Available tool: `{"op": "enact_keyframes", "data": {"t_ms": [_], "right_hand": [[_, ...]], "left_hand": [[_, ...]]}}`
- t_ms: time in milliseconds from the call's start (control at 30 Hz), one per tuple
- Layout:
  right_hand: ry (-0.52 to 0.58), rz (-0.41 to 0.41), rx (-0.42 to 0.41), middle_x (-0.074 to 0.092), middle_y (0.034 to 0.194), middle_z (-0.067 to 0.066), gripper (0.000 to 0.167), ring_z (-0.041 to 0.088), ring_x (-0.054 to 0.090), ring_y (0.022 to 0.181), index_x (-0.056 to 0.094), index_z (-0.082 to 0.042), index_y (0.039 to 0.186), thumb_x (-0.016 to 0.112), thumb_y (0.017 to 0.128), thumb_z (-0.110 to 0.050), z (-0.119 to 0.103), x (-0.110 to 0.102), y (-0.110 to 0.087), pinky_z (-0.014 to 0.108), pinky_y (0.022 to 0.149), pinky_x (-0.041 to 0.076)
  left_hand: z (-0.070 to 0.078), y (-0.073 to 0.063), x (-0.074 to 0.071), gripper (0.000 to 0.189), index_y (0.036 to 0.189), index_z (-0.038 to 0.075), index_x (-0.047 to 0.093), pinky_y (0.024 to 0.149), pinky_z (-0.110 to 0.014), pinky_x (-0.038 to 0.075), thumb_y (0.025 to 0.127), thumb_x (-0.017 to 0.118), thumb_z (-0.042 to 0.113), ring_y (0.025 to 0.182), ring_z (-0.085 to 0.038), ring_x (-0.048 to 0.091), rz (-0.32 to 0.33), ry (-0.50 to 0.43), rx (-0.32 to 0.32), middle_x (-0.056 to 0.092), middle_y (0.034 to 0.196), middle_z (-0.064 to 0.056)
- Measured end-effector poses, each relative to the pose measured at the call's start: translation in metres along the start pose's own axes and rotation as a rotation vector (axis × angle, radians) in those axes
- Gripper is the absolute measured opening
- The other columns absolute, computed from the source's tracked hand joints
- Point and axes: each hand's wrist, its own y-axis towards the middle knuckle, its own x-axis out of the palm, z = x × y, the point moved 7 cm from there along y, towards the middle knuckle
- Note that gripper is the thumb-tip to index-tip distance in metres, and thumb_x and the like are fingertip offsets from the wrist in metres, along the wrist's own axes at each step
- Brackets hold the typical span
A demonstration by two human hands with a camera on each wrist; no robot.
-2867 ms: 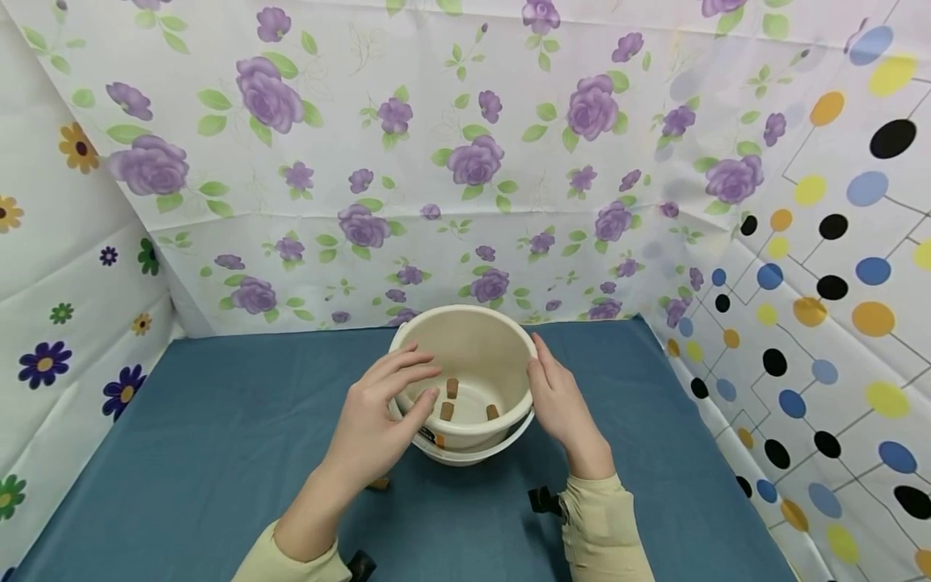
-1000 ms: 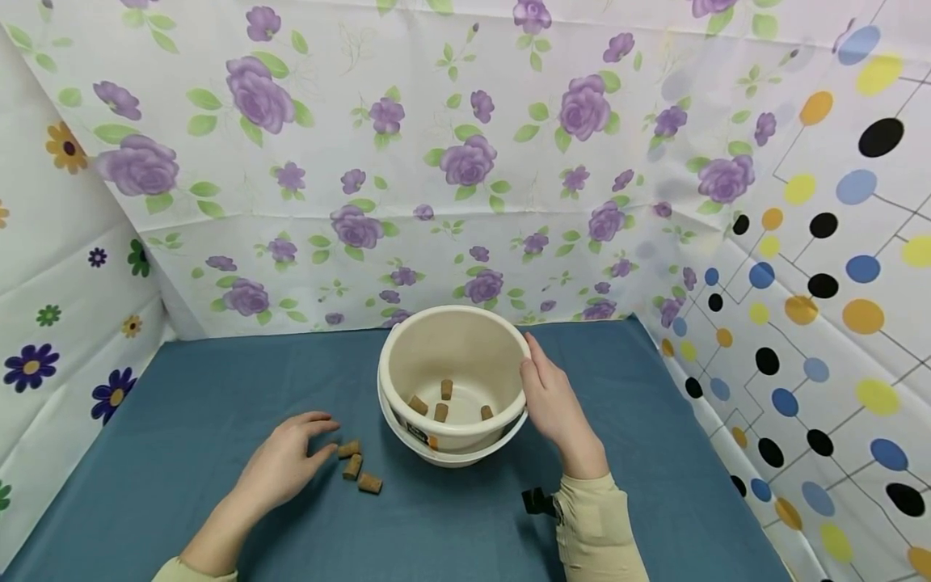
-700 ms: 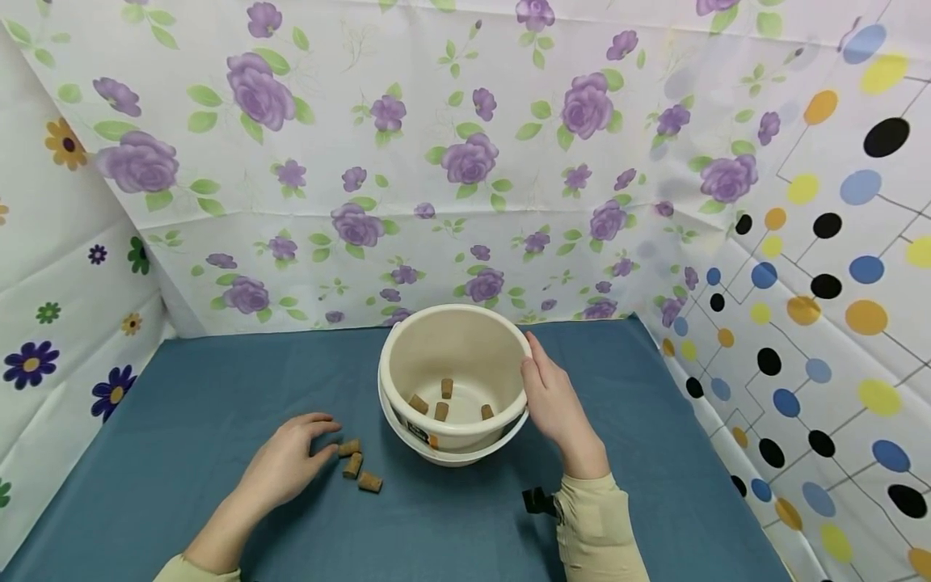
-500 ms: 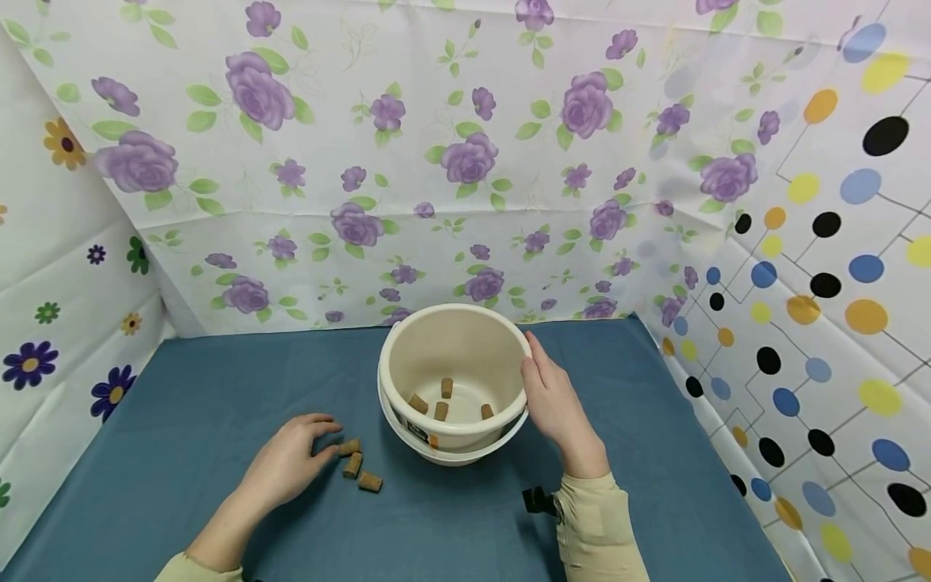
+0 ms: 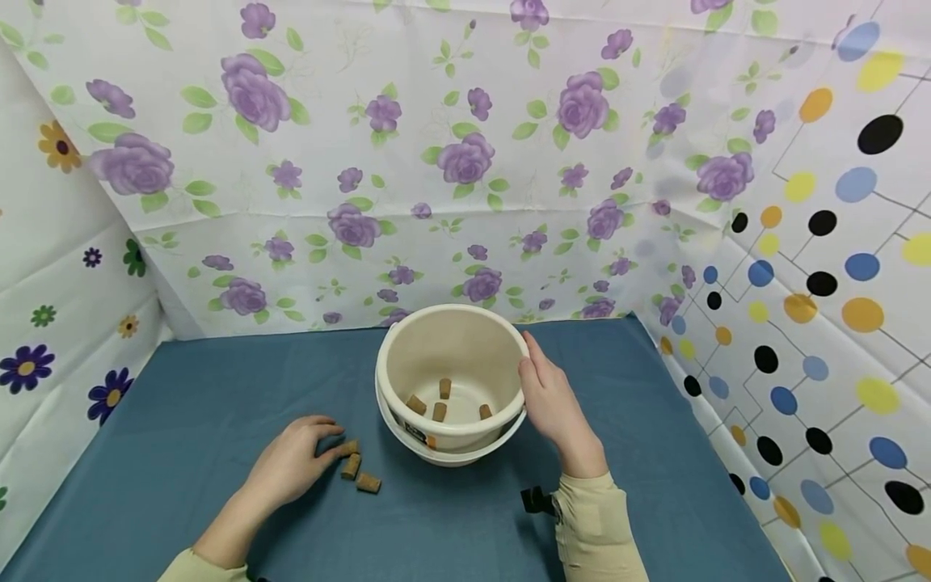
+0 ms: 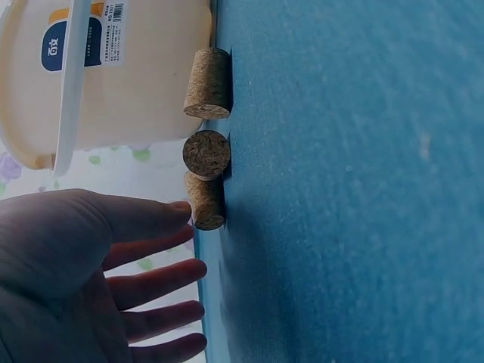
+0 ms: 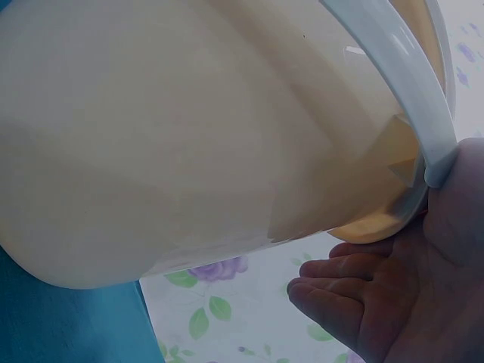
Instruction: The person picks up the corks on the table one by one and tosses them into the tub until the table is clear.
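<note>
From my end, the white bucket (image 5: pixel 465 347) stands upright roughly midway between the table's (image 5: pixel 291 372) side edges, four corks (image 5: pixel 444 389) inside. Three loose corks (image 5: pixel 368 483) lie on its left-edge side; my left hand (image 5: pixel 291 461) is spread, thumb seemingly touching the farthest cork (image 5: pixel 352 446). I'd pinch that one without nudging the other two. My right hand (image 5: pixel 551 396), fingers straight, rests against the bucket's right rim, steadying it, I judge.

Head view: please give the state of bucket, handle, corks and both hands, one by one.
Bucket: upright, open-topped.
Handle: lowered, near side.
Four corks: inside bucket.
Three corks: lying on cloth.
Left hand: fingers spread, beside a cork.
Right hand: at bucket's rim.
</note>
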Motion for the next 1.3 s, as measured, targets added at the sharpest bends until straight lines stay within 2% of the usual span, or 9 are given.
{"op": "enact_keyframes", "data": {"t_ms": [233, 433, 633, 1300], "right_hand": [[-0.007, 0.003, -0.004, 0.04, 0.167, 0.019, 0.059, 0.039, 0.049, 0.147, 0.024, -0.011, 0.172, 0.032, 0.118, -0.035, -0.0002, -0.0002, 0.0005, 0.06, 0.114, 0.045], [-0.004, 0.004, -0.001, 0.04, 0.168, 0.019, 0.059, 0.038, 0.049, 0.147, 0.024, -0.011, 0.172, 0.033, 0.118, -0.035, 0.0004, 0.0003, 0.0001, 0.06, 0.114, 0.044], [-0.001, 0.003, 0.005, 0.04, 0.167, 0.019, 0.059, 0.038, 0.05, 0.146, 0.024, -0.012, 0.172, 0.032, 0.118, -0.035, 0.0, 0.0002, 0.0004, 0.06, 0.114, 0.045], [-0.005, -0.002, 0.009, 0.04, 0.168, 0.018, 0.06, 0.038, 0.049, 0.147, 0.024, -0.012, 0.172, 0.032, 0.118, -0.036, 0.0003, 0.0001, 0.0001, 0.06, 0.115, 0.044]], "left_hand": [[0.0004, 0.0029, 0.0034, 0.028, 0.118, 0.003, 0.081, 0.101, -0.063, 0.052, 0.097, 0.082, 0.023, 0.125, -0.045, 0.063, -0.03, 0.013, -0.005, 0.07, 0.13, -0.02], [-0.0005, 0.0015, 0.0062, 0.021, 0.115, 0.004, 0.082, 0.101, -0.063, 0.052, 0.096, 0.081, 0.012, 0.128, -0.047, 0.061, -0.057, 0.01, -0.025, 0.069, 0.132, -0.022], [-0.002, 0.0017, 0.0075, 0.013, 0.107, 0.007, 0.084, 0.1, -0.062, 0.053, 0.094, 0.082, 0.009, 0.128, -0.047, 0.06, -0.057, 0.006, -0.033, 0.069, 0.133, -0.022], [-0.0041, 0.0018, 0.0089, 0.013, 0.106, 0.009, 0.084, 0.102, -0.062, 0.052, 0.093, 0.084, 0.01, 0.131, -0.048, 0.058, -0.059, 0.006, -0.033, 0.068, 0.135, -0.023]]}}
